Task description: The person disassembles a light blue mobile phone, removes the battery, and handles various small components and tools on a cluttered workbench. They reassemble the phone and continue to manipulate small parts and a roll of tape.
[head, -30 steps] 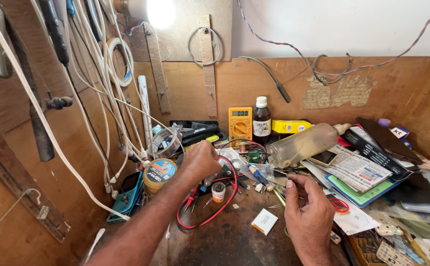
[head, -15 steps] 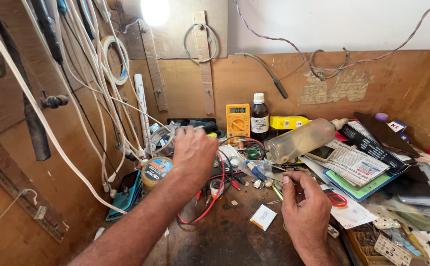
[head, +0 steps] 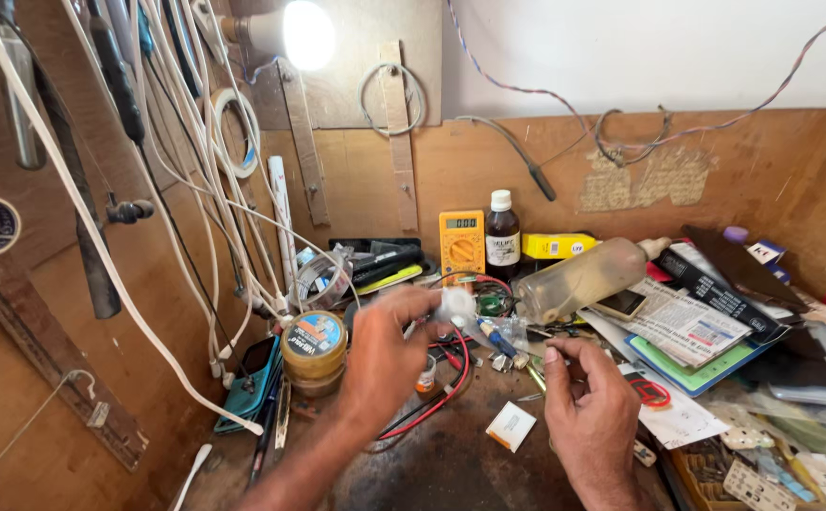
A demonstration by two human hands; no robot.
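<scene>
Left hand (head: 389, 355), centre of frame, fingers pinched on a small white blurred part (head: 455, 305); kind unclear. Looks light and probably fragile, best held by its edges. Forearm rising from the lower left, wrist bent inward. Right hand (head: 591, 412), lower right of centre, fingers curled together, thumb to fingertip; held item, if any, too small to tell. Just left, a round yellow tin (head: 314, 345); beneath, red wires (head: 457, 374); behind, a yellow multimeter (head: 461, 243) and dark bottle (head: 502, 237).

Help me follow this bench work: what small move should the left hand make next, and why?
Probably bring the blurred small white object pinched in the left hand closer to the right hand, whose fingers are pinched as if holding something tiny; the hands are apart.
</scene>
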